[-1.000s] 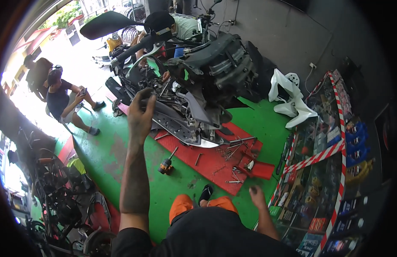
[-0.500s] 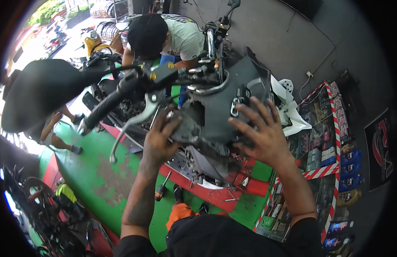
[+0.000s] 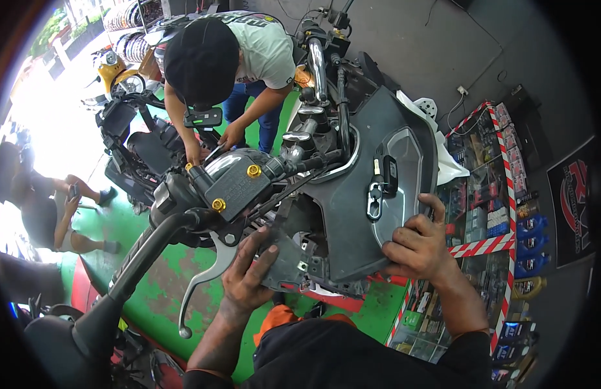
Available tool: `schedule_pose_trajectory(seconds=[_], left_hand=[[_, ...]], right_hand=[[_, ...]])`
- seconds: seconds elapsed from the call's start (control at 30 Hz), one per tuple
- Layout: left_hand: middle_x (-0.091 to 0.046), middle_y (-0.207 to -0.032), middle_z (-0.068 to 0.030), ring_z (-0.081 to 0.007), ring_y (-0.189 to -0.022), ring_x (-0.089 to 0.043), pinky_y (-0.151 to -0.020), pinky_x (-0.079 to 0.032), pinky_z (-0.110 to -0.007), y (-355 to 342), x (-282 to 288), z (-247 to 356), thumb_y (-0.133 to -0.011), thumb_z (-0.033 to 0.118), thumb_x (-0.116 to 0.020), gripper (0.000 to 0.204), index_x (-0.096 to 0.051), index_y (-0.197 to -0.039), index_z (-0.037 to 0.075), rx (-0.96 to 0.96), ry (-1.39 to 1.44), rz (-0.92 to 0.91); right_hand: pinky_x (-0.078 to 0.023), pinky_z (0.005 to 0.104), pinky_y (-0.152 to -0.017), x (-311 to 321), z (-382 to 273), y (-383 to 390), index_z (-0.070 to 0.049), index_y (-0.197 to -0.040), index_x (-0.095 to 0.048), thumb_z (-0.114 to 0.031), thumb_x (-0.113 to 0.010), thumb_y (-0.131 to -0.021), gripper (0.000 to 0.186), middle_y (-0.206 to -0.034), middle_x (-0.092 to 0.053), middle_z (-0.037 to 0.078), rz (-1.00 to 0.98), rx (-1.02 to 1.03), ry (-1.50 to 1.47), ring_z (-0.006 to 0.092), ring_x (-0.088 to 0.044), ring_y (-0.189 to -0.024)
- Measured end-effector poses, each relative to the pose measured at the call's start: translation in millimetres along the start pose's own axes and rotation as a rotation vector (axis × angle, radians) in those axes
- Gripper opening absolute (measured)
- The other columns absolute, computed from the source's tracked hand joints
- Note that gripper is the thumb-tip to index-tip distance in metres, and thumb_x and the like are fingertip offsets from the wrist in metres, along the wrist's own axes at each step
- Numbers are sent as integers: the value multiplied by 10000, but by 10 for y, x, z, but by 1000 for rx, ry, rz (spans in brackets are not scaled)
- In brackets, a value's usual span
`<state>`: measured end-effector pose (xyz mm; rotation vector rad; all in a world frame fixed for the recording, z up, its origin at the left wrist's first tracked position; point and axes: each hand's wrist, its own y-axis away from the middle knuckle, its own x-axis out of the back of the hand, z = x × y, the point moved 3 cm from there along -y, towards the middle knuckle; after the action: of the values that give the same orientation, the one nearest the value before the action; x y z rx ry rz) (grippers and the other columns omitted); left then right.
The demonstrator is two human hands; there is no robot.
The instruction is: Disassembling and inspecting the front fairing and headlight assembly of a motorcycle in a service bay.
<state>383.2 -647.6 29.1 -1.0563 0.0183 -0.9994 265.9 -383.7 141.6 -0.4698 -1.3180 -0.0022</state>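
A silver handlebar lever [image 3: 206,277] is hanging left of the left hand [image 3: 250,275], whose half-bent fingers are meeting the dark grey motorcycle panel [image 3: 349,227], gripping or not, I cannot tell. The panel is sitting between both hands, the right hand [image 3: 418,246] clasping its near right edge.

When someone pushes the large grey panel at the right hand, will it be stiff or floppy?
The grey panel probably feels stiff, as it has a curved, moulded shape. Its smooth surface may slip under the right hand.
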Motion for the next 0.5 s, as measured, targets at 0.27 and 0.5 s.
schedule_pose_trajectory(seconds=[0.27,0.5], left_hand=[[-542,-1307,-255,-397,-1177,-569,-965,-478,-477,-75,-84,-238,-743,592,-738,764,-579,-1267,59,-101,168,-119],[-602,-1204,-193,-265,-1054,-610,-912,-488,-378,1331,-280,-982,-1028,361,-438,471,-524,-1271,-34,631,425,258]], right_hand=[[-222,590,-1161,-9,18,25,-227,-982,-679,-367,-799,-533,485,-1078,-616,-23,-30,-63,-55,236,-504,-1223],[-416,512,-1041,190,86,761,-94,-1163,-607,-241,-770,-790,433,-1325,-551,172,319,-156,-163,375,-518,-1241]])
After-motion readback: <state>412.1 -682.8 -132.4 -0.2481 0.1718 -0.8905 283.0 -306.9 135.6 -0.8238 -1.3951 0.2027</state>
